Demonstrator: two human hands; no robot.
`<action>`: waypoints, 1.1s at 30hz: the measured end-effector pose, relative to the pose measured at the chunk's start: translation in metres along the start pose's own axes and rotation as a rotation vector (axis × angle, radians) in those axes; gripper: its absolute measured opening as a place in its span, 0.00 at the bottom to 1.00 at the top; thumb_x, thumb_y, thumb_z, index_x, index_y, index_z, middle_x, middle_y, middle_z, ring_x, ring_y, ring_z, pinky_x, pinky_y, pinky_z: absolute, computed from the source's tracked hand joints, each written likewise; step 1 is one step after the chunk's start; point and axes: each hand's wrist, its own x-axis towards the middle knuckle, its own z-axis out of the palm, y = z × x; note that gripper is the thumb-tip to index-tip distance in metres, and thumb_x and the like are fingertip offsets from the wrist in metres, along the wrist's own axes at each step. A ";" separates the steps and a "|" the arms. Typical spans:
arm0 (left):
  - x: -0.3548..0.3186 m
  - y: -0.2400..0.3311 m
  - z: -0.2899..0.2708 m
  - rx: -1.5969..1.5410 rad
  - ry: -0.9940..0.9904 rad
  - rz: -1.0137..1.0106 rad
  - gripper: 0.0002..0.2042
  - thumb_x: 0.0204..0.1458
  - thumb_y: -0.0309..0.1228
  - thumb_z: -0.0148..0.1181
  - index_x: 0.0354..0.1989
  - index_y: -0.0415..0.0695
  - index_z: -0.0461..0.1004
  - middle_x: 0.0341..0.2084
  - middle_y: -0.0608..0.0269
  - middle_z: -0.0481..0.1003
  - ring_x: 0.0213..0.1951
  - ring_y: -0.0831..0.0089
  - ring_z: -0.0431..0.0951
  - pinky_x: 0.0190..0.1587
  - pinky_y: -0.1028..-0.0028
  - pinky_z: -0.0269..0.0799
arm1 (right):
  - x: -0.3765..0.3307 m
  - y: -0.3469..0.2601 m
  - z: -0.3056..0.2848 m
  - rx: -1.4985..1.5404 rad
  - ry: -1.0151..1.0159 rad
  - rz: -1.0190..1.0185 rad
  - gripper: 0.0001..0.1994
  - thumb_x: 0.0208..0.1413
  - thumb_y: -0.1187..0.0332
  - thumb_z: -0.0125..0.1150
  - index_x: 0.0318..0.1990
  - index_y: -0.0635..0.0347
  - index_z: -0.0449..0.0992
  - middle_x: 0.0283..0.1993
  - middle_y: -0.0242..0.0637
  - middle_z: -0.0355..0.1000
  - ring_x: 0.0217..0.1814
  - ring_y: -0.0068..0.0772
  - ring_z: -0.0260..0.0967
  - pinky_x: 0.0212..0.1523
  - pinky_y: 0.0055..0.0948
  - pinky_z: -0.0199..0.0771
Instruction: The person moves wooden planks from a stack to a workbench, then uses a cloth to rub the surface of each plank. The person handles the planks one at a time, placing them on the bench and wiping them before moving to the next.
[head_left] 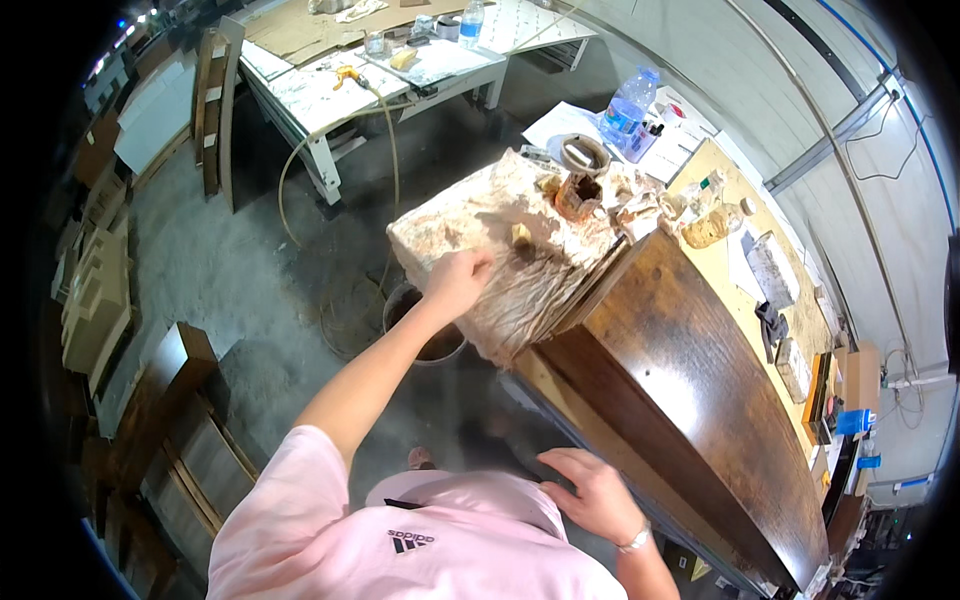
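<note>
My left hand (pixel 462 283) is over a stained, pale cloth-covered surface (pixel 450 222), its fingers curled closed. What they hold, if anything, is hidden. Just beyond the fingertips sits a small yellowish block (pixel 521 236). Farther back on the cloth stands an open container with dark brown stains (pixel 578 198), and a roll of tape (pixel 584 155) is behind it. My right hand (pixel 595 495) hangs in front of my body with its fingers apart and nothing in it. To its right lies a long, glossy brown wooden piece (pixel 690 370).
A yellowish board (pixel 800 395) behind the wooden piece carries bottles, rags and wrapped blocks. A large water bottle (pixel 628 108) stands at the back. Under the cloth's edge is a bucket (pixel 440 350). A hose (pixel 395 150) trails from the white table (pixel 318 150). Wooden parts (pixel 165 390) stand left.
</note>
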 end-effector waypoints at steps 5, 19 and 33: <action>0.077 -0.003 0.038 0.258 0.019 0.044 0.09 0.52 0.29 0.54 0.39 0.43 0.78 0.33 0.54 0.79 0.38 0.55 0.79 0.41 0.61 0.73 | 0.020 -0.016 -0.097 -0.087 0.302 -0.091 0.20 0.39 0.77 0.68 0.44 0.64 0.75 0.44 0.46 0.74 0.42 0.49 0.73 0.41 0.37 0.75; 0.098 -0.017 0.052 0.323 -0.229 0.054 0.10 0.43 0.21 0.60 0.34 0.42 0.67 0.33 0.54 0.72 0.37 0.57 0.76 0.39 0.66 0.71 | 0.028 0.039 -0.190 -0.034 0.284 0.063 0.16 0.39 0.76 0.69 0.40 0.66 0.78 0.43 0.47 0.76 0.43 0.46 0.75 0.44 0.34 0.76; 0.106 0.001 0.011 -1.459 -0.347 -0.600 0.09 0.56 0.26 0.54 0.44 0.38 0.74 0.32 0.60 0.75 0.33 0.69 0.75 0.39 0.64 0.73 | 0.142 0.075 -0.204 0.002 0.621 0.223 0.08 0.48 0.77 0.62 0.37 0.70 0.76 0.42 0.46 0.74 0.45 0.43 0.73 0.48 0.31 0.71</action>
